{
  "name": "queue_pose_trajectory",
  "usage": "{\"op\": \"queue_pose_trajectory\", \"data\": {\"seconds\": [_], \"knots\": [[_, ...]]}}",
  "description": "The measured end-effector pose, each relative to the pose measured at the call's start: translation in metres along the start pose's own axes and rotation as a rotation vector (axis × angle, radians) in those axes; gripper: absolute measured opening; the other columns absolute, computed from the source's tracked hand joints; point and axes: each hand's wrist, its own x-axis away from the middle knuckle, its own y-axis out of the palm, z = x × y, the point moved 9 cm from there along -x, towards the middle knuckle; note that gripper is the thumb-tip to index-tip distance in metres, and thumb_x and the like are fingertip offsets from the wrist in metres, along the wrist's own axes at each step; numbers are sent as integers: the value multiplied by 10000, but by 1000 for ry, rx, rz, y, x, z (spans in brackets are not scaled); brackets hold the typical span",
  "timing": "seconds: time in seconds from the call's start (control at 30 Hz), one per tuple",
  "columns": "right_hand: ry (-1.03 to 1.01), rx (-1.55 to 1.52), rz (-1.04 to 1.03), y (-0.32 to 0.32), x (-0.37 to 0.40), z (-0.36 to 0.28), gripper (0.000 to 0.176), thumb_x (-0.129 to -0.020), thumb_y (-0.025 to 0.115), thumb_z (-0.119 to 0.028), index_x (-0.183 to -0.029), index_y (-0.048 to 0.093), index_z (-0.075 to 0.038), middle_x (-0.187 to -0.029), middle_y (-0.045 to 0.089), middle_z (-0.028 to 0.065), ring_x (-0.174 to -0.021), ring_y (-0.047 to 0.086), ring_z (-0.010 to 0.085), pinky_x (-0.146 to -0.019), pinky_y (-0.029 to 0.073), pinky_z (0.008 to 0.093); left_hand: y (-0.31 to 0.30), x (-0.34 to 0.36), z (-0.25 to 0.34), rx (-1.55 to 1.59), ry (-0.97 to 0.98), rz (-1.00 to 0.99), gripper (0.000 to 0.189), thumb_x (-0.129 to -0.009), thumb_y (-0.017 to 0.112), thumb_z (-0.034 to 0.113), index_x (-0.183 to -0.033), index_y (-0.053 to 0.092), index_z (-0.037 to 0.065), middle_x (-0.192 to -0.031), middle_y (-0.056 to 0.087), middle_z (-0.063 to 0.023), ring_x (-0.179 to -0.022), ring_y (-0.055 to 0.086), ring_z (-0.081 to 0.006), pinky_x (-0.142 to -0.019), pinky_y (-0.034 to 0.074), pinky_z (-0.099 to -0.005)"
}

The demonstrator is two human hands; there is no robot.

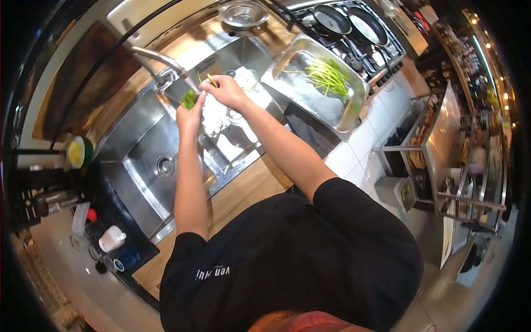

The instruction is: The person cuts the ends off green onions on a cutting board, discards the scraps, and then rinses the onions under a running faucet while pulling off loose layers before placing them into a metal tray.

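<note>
Over the steel sink (138, 160), my left hand (191, 113) grips a bunch of green leaves (189, 99). My right hand (224, 88) is just beside it, pinching a thin green stalk (211, 79) that sticks up from its fingers. Both hands are under the spout of the faucet (157, 62). To the right, a steel tray (332, 108) holds a pile of green stems (327, 76).
A white cutting board or rack (232, 141) lies across the sink. Pans (332, 21) sit on the stove at the back right, and a steel bowl (243, 14) behind the sink. Bottles (112, 239) and a sponge (77, 152) stand on the left counter. Shelving (459, 166) is at the right.
</note>
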Motion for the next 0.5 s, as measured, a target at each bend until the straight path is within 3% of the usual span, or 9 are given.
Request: {"op": "queue_pose_trajectory", "data": {"seconds": [0.1,0.13,0.17,0.3,0.33,0.37,0.4,0.47,0.5], "knots": [[18,-309,182,-46,-2,-1,177,-878,552,-200,-945,608,-46,-795,646,53,-637,548,75,-545,441,215,-1,-4,-5,34,-62,2,194,-812,676,241,-825,614,58,-613,499,46,-498,449,-58,-425,361,-208],[66,-343,262,-77,-4,3,177,-883,535,-191,-982,568,-48,-825,653,66,-613,563,81,-503,445,204,1,-7,-13,201,-89,-35,185,-837,647,232,-847,600,53,-616,474,44,-502,431,-61,-422,350,-207],[-50,-414,333,-115,1,-2,185,-875,532,-186,-975,559,-34,-830,652,74,-598,563,91,-494,440,205,2,-8,-18,371,-116,-68,178,-862,617,223,-869,586,48,-620,449,42,-506,413,-64,-420,340,-205],[-17,-1009,683,-260,18,58,129,-850,498,-181,-824,530,-59,-756,563,77,-682,510,190,-668,436,330,5,-15,-30,554,-183,-154,198,-928,504,223,-1002,518,40,-753,485,-13,-624,455,-104,-520,404,-241],[67,-804,892,-290,36,65,144,-849,499,-187,-787,540,-63,-764,577,77,-676,521,175,-649,445,319,4,-21,-41,526,-190,-144,204,-941,469,218,-1035,493,39,-820,524,-41,-673,483,-131,-585,443,-272],[168,-546,940,-314,46,67,177,-851,502,-208,-749,541,-69,-784,594,81,-654,530,160,-612,453,319,2,-24,-45,531,-189,-124,204,-941,469,218,-1035,493,39,-820,524,-41,-673,483,-131,-585,443,-272],[173,-543,923,-331,49,75,177,-851,502,-208,-749,541,-69,-784,594,81,-654,530,160,-612,453,319,9,-25,-48,542,-210,-152,198,-943,464,213,-1030,496,39,-849,545,-52,-690,493,-134,-596,452,-278],[274,657,782,-362,49,62,352,-810,506,-254,-1059,602,-23,-886,655,139,-815,625,257,-755,483,353,19,-23,-51,467,-236,-183,181,-951,446,197,-1009,501,35,-939,595,-90,-736,516,-139,-639,474,-285],[274,909,739,-364,49,56,371,-793,504,-276,-1069,600,-47,-954,649,155,-877,613,326,-845,455,365,20,-22,-51,471,-240,-170,181,-951,446,197,-1009,501,35,-939,595,-90,-736,516,-139,-639,474,-285]]}}
